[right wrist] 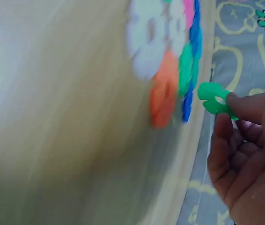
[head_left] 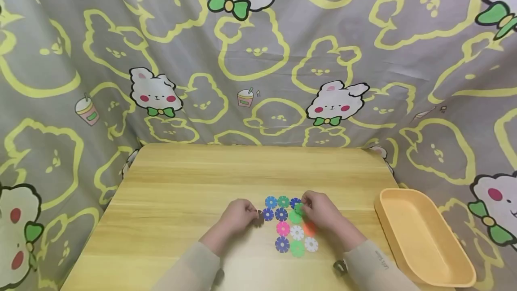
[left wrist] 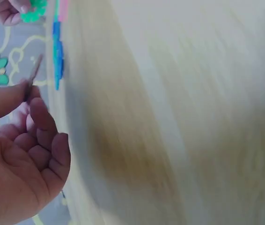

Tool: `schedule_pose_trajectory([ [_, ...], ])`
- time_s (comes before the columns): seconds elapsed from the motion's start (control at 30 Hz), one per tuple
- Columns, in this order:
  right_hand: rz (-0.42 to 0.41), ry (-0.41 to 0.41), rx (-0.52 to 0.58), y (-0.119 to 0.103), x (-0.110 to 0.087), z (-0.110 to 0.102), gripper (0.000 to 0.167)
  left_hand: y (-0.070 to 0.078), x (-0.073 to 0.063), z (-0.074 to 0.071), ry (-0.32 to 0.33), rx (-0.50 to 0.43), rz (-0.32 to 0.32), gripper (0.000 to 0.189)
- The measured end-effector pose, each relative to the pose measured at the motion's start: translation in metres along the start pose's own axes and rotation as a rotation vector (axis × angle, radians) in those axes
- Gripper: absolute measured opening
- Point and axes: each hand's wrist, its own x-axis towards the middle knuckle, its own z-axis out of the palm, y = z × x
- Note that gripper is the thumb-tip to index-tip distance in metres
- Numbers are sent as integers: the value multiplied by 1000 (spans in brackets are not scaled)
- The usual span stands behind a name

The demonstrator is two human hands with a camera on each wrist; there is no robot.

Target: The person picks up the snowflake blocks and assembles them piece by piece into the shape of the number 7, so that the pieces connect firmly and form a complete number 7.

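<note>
Between thumb and fingertip my left hand (head_left: 239,214) pinches a dark brown snowflake disc (head_left: 259,218), seen edge-on in the left wrist view. My right hand (head_left: 322,210) pinches a green snowflake disc (right wrist: 213,98), held above the others. Below and between the hands, several notched discs lie flat in close rows. Among them are a light blue disc (head_left: 271,202), a teal disc (head_left: 283,201), a pink disc (head_left: 283,228), a white disc (head_left: 296,232) and a purple-blue disc (head_left: 282,244). An orange disc (right wrist: 165,91) lies partly hidden by the right hand in the head view.
A yellow-orange plastic bin (head_left: 424,237) stands at the right side of the wooden table (head_left: 194,174). Patterned grey curtain (head_left: 194,53) hangs around the table's back and sides. Both forearms wear light sleeves with dark straps near the wrists.
</note>
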Motion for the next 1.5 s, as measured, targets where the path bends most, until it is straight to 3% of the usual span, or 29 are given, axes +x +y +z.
schedule_pose_trajectory([
  [0.13,-57,45,77,-14,3,3,10,3,5,-4,58,-152,-6,13],
  [0.27,-92,53,144,-26,3,7,10,8,10,-6,77,-205,-17,13],
  [0.47,-124,65,228,-34,0,16,13,11,11,-4,65,-239,-22,14],
  [0.67,-161,56,334,-35,-3,20,11,19,8,-3,7,-323,10,14],
  [1.5,-156,87,399,-41,-17,21,10,26,3,-1,-10,-324,17,15],
])
